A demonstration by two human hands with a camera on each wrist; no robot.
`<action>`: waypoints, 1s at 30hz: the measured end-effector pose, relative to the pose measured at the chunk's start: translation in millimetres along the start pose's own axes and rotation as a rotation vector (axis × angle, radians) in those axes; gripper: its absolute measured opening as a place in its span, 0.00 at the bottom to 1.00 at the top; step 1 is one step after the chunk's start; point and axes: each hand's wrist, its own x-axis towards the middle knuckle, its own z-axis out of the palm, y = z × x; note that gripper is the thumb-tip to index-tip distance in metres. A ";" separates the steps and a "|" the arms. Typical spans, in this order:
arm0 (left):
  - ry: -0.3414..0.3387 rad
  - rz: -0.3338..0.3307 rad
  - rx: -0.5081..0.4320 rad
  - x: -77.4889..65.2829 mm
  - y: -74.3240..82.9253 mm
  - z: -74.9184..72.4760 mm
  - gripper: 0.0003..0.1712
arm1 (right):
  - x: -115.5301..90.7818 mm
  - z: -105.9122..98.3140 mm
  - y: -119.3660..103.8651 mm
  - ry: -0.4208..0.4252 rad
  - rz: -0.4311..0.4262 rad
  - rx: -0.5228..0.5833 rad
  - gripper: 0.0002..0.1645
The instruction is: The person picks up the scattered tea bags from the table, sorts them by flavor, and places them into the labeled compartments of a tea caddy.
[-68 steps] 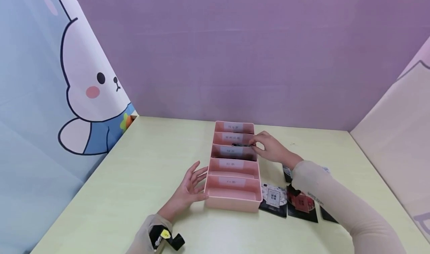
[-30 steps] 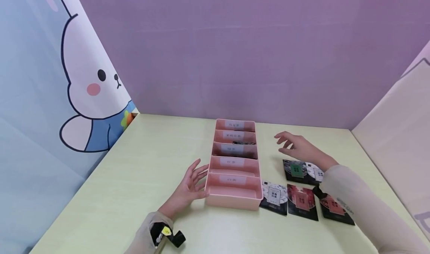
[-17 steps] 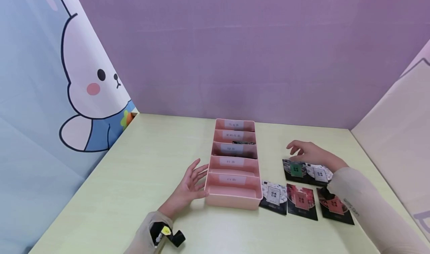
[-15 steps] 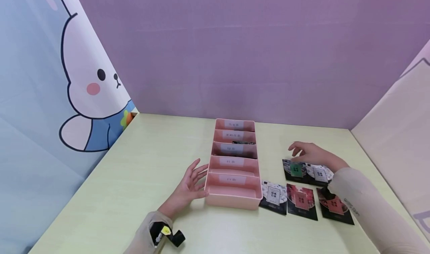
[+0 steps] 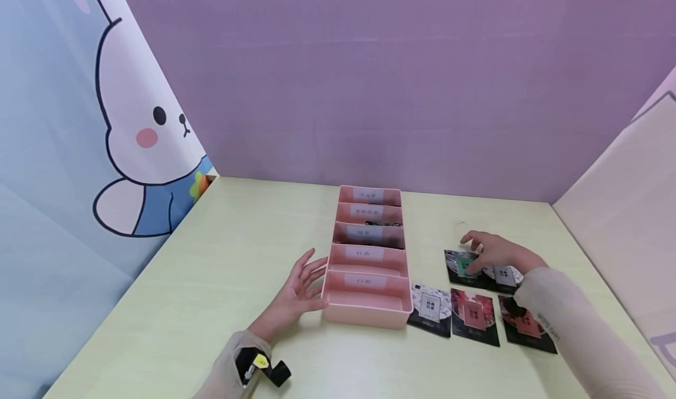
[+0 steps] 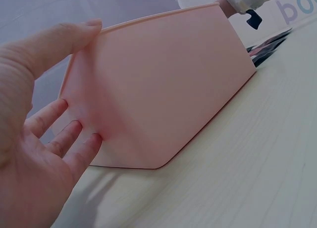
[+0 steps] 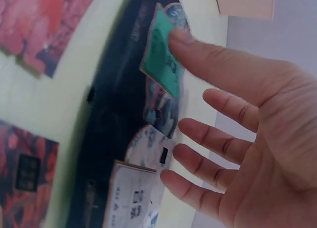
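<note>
In the head view my left hand (image 5: 297, 288) rests against the near left side of a pink divided box (image 5: 364, 318). The left wrist view has its thumb at the rim and its loose fingertips on the box's side wall (image 6: 163, 84). To the right, my right hand (image 5: 493, 251) reaches over a black tea packet with a green label (image 5: 460, 265); its thumb overlaps that label (image 7: 161, 54) in the right wrist view, fingers spread, nothing gripped. Beside it lies a tea packet with a white label (image 5: 503, 276), partly covered by the hand.
Nearer me lie a white-patterned packet (image 5: 430, 308) close beside the box and two red-patterned packets, one left (image 5: 474, 317) and one right (image 5: 528, 325). A dark packet edge (image 5: 384, 223) shows in the box's second compartment from the back. A purple backdrop (image 5: 380, 94) closes off the table's far side.
My right hand let go of a dark packet at the box's second compartment from the back, then moved right and down to the green-labelled packet. My left hand stayed at the box.
</note>
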 end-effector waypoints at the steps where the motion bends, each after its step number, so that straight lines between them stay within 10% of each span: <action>1: -0.001 0.000 -0.001 0.2 0.2 -0.1 0.64 | 0.2 0.7 -0.2 -0.003 0.008 -0.003 0.45; 30: -0.010 0.014 -0.003 -0.3 -0.4 -0.7 0.63 | 4.5 -12.3 -9.7 0.169 -0.118 0.025 0.25</action>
